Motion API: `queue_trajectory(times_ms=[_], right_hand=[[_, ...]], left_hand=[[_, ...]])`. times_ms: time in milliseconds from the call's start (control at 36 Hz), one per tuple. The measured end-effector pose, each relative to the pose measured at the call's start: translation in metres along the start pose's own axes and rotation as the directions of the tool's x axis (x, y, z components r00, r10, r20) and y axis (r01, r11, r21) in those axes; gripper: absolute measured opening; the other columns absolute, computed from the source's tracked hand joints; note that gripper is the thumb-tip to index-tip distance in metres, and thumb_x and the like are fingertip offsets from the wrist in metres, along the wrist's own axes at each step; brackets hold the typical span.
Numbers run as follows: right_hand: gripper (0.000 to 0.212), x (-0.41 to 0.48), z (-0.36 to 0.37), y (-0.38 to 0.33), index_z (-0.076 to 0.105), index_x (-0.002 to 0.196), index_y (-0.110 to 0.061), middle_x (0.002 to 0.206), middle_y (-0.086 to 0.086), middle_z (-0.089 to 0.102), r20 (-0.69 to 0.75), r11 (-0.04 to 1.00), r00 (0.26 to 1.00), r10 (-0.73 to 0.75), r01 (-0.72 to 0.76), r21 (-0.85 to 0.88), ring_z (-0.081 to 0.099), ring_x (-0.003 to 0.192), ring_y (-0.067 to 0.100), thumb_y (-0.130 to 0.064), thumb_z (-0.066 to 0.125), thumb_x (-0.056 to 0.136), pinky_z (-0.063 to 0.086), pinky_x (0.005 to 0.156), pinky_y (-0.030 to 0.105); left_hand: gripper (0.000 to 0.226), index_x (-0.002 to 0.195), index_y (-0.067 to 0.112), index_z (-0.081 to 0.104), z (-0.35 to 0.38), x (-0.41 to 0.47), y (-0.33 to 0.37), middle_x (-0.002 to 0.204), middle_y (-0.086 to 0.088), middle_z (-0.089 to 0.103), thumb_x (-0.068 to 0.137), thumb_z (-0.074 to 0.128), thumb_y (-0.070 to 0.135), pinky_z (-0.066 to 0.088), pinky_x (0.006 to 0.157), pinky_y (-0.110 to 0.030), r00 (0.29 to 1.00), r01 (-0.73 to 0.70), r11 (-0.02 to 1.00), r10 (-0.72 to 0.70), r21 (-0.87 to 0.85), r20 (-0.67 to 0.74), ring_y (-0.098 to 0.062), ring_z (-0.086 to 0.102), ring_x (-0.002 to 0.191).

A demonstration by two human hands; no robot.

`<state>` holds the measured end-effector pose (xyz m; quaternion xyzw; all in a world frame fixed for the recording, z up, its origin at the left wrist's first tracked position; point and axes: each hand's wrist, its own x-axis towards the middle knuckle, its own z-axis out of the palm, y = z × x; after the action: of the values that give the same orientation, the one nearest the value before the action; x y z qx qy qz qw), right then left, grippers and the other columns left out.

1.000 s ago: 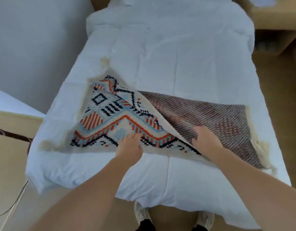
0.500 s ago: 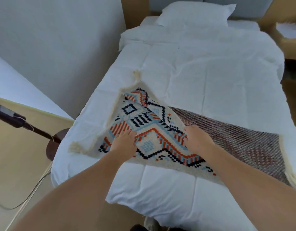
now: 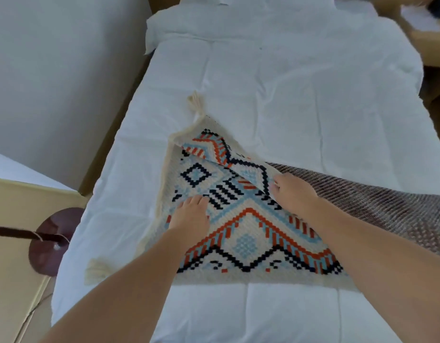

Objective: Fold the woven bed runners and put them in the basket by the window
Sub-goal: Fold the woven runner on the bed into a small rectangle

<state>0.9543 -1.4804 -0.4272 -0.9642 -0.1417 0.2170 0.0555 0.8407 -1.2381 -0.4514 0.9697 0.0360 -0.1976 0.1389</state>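
A woven bed runner [image 3: 248, 233] lies across the white bed [image 3: 300, 100]. Its cream face carries blue, orange and black geometric patterns. Its left end is folded over, so the brown-grey back side [image 3: 367, 204] shows to the right. Cream tassels stick out at the far corner [image 3: 195, 102] and the near left corner [image 3: 95, 271]. My left hand [image 3: 191, 215] rests flat, palm down, on the patterned face. My right hand [image 3: 292, 191] has its fingers curled on the edge of the folded flap. No basket is in view.
A pillow [image 3: 251, 1] lies at the head of the bed. A grey wall [image 3: 53, 70] runs along the left. A dark round lamp base [image 3: 50, 241] with its pole stands on the floor at the left, beside another bed's corner [image 3: 8, 167]. A wooden nightstand [image 3: 431, 43] is at the upper right.
Both hands have slid left and farther up the runner. My right hand left the brown back side and now grips the flap's edge. More of the patterned face is spread out.
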Motion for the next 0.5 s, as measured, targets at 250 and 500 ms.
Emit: queue_trajectory(times_ms=[250,500], right_hand=[[0.051,0.152,0.038,-0.059,0.051,0.118,-0.008,0.106,0.01,0.06,-0.004,0.97,0.977,0.211,-0.209,0.124,0.059,0.091,0.028,-0.049,0.026,0.101,0.05,0.081,0.043],[0.064,0.204,0.056,-0.05,0.045,0.133,-0.002,0.118,0.014,0.058,0.086,0.866,0.893,0.442,-0.45,0.219,0.052,0.087,0.025,-0.054,0.04,0.096,0.045,0.073,0.032]], left_hand=[[0.058,0.151,0.022,0.013,0.041,0.092,-0.094,0.16,-0.004,0.006,0.098,0.036,0.023,0.013,0.119,-0.04,0.995,-0.063,0.998,0.061,0.02,0.079,-0.023,0.012,0.146],[0.055,0.15,0.021,0.018,0.06,0.118,-0.125,0.157,-0.003,0.017,0.099,0.037,0.032,0.023,0.116,-0.039,0.996,-0.066,0.998,0.065,0.007,0.066,-0.023,0.029,0.139]])
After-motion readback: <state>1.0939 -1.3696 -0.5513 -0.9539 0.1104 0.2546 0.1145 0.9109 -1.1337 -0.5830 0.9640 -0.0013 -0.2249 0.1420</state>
